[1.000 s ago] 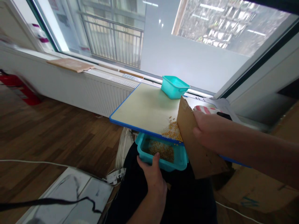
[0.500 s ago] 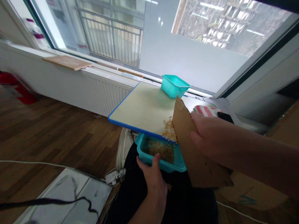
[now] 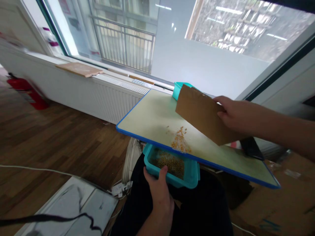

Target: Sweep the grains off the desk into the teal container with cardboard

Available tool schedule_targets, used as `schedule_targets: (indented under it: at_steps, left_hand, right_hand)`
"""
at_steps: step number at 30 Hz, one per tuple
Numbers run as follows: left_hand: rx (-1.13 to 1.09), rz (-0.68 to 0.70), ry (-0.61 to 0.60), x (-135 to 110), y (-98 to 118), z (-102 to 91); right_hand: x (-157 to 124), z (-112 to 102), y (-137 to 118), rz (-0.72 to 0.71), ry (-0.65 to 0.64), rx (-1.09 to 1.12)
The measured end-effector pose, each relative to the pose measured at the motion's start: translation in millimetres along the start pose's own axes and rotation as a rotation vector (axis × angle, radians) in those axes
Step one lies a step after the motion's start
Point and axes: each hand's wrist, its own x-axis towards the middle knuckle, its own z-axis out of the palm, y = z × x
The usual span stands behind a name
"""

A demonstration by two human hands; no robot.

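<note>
My left hand (image 3: pixel 158 190) grips the near rim of a teal tub (image 3: pixel 190 177) held under the front edge of a blue-rimmed table (image 3: pixel 152 113). Yellow grains (image 3: pixel 171 163) lie inside the tub. A small heap of the same grains (image 3: pixel 179 141) sits on the table right at its front edge. My right hand (image 3: pixel 235 113) is closed on a brown cardboard sheet (image 3: pixel 201 113), lifted above the table behind the heap. A second teal tub (image 3: pixel 176 90) stands at the table's far edge, mostly hidden by the cardboard.
A white radiator (image 3: pixel 93 93) runs under the window with a wooden board (image 3: pixel 78 68) on the sill. A red extinguisher (image 3: pixel 27 91) stands at left. A dark phone (image 3: pixel 252 147) lies on the table's right side. Cardboard boxes (image 3: pixel 283 200) sit at lower right, a cable (image 3: pixel 49 218) at lower left.
My right hand has lifted the cardboard up and back from the table's front edge. Fewer grains are on the table than before. The left hand and tub have stayed put.
</note>
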Motion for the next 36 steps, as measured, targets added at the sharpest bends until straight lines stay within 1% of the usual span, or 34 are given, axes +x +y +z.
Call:
schedule_targets:
  at_steps: [1,2,4,7,9,11,15,21,28,31,36]
  left_hand:
    - [-0.008,0.007,0.003,1.5,1.9,0.9]
    - [-0.017,0.015,0.008,3.1,4.0,1.8]
    - [-0.027,0.027,0.02,6.0,8.3,3.1]
    - [-0.021,0.041,0.034,8.7,12.2,3.0]
    - [-0.018,0.045,0.029,9.3,12.4,1.8]
    - [-0.017,0.046,0.019,9.3,11.5,0.5]
    - [-0.018,0.047,-0.003,9.7,10.1,-1.2]
    - [-0.008,0.046,0.013,8.9,12.7,-0.6]
    - [-0.006,0.035,0.028,6.0,16.8,1.3]
    - [0.008,0.04,0.043,5.0,19.3,1.0]
    - [0.03,0.043,0.058,3.5,26.4,-0.5]
  right_hand:
    - [4.6,8.4,-1.5,0.032,-0.024,-0.032]
    - [8.3,17.3,-4.4,0.019,-0.041,-0.021]
    - [12.7,34.6,-13.3,-0.065,-0.053,0.036]
    - [14.3,56.6,-28.4,-0.139,-0.05,0.103]
    - [14.1,66.8,-35.3,-0.18,-0.05,0.158]
    - [14.0,72.3,-37.9,-0.219,-0.032,0.194]
    - [14.3,71.8,-31.8,-0.294,-0.015,0.208]
    - [6.3,66.0,-17.6,-0.42,-0.024,0.201]
    - [-9.5,60.0,-15.5,-0.574,0.015,0.261]
    - [-12.0,58.2,-14.4,-0.629,0.049,0.296]
    - [-13.2,56.1,-11.8,-0.689,0.049,0.346]
